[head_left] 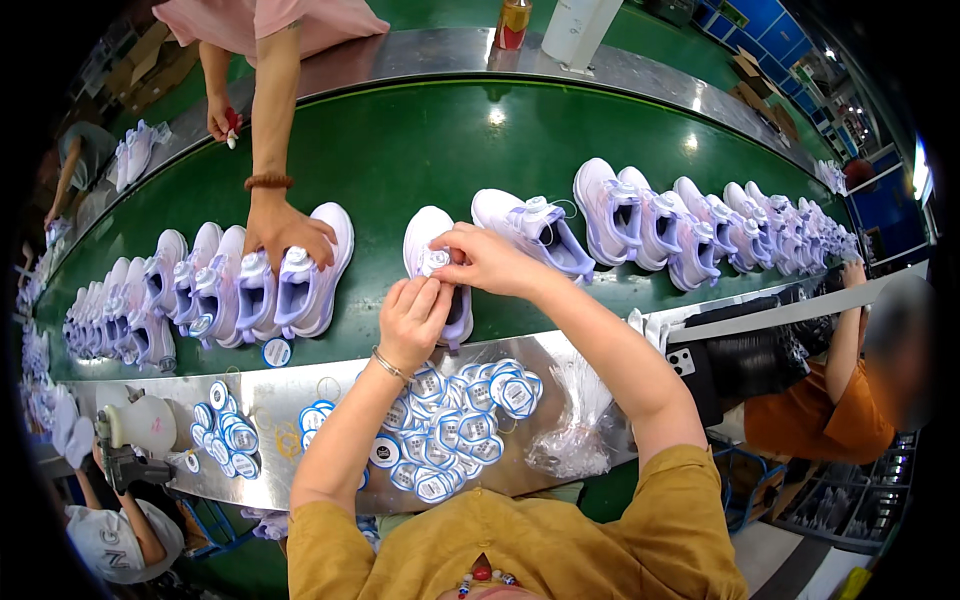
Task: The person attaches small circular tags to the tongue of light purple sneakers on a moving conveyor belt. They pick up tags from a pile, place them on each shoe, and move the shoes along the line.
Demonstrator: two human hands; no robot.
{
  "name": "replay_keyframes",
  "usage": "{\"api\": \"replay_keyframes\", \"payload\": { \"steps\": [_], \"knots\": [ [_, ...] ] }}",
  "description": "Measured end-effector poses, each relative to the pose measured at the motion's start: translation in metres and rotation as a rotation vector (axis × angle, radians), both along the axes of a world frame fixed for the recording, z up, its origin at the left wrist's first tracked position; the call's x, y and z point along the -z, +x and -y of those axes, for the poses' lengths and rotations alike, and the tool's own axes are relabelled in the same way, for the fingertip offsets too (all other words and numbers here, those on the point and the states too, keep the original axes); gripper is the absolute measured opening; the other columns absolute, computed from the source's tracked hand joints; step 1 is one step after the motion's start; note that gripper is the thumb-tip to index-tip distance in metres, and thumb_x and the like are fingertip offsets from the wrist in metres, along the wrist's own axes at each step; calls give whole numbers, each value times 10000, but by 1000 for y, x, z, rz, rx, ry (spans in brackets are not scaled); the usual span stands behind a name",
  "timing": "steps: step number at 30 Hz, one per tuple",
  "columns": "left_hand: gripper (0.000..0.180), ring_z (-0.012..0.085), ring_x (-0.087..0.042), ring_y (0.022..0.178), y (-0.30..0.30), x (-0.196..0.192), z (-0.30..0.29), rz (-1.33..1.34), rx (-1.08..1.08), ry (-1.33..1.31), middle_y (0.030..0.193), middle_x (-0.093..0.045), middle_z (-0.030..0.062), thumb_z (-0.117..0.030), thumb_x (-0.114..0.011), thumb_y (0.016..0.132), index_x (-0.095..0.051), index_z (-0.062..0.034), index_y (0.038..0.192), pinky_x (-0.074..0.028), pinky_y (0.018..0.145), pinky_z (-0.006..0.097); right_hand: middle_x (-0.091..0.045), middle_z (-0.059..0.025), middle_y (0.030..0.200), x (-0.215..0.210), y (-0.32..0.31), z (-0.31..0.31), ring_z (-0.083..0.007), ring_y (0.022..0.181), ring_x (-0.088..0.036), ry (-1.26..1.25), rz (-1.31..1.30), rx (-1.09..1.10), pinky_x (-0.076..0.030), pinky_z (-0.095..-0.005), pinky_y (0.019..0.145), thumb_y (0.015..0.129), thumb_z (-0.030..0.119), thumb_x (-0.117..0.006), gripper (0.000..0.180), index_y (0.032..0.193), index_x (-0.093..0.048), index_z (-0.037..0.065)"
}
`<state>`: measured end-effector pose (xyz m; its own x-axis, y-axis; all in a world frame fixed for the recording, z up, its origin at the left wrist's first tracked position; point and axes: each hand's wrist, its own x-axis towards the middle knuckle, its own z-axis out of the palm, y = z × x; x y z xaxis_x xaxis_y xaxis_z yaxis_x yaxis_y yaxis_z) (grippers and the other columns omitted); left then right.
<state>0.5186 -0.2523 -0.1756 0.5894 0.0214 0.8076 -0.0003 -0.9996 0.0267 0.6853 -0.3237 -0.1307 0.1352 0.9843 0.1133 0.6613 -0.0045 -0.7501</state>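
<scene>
Item one: a white-and-lavender sneaker [425,225], placed on the green conveyor belt [430,130] before the wearer, toe pointing away. Fitted at its tongue: a small white round dial [434,262].

Hands, two, bare. Right hand [488,262]: thumb and index finger pinched about the dial, other fingers loosely curled. Left hand [412,318]: fingertips gathered at the dial's near edge; whether they grip anything cannot be told.

Just right of item one: a second white-and-lavender sneaker [530,228], lying slantwise. Further matching pairs: rows to left and right along the belt.

On the brushed-metal tabletop [515,470], nearest the wearer: a heap of round white paper tags with blue rims [445,430]; at its right, a bundle of clear plastic strips [575,425].

Across the belt: a co-worker's hand [288,235], fingers spread over sneakers in the left row.
</scene>
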Motion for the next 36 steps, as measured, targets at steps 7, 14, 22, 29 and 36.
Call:
{"api": "replay_keyframes", "payload": {
  "steps": [7,14,22,29,36],
  "knots": [
    [303,248,-570,865,0,0,-3,33,26,-27,950,-577,102,-55,-608,639,-637,20,931,-497,701,356,-578,-145,857,1,-4,-13,-286,787,-569,9,202,33,-464,-369,693,769,261,-684,319,946,-606,8],
    [298,256,-589,839,-4,-5,-3,34,35,-37,907,-580,101,-26,-628,597,-649,13,892,-515,686,350,-601,-164,828,-10,0,-22,-302,748,-589,-62,203,-143,-471,-379,663,761,268,-673,318,901,-587,-4],
    [300,245,-586,851,-8,-2,-7,10,23,-65,911,-584,93,-49,-617,628,-641,9,922,-514,712,340,-602,-155,806,-22,-8,-19,-279,734,-607,-203,49,-54,-481,-362,653,766,236,-680,326,959,-618,-19],
    [322,244,-586,784,-10,-6,-8,53,6,-75,835,-558,83,13,-635,583,-666,10,904,-516,665,339,-590,-143,955,-3,-1,-10,-258,800,-591,-8,60,-116,-469,-330,709,834,164,-635,311,1093,-616,-8],
    [342,253,-579,771,-14,-2,-12,59,5,-95,828,-550,85,32,-631,577,-665,11,917,-508,646,336,-566,-123,859,12,2,-16,-235,778,-565,8,-6,-137,-458,-326,699,842,165,-630,326,1124,-605,5]
  ]
}}
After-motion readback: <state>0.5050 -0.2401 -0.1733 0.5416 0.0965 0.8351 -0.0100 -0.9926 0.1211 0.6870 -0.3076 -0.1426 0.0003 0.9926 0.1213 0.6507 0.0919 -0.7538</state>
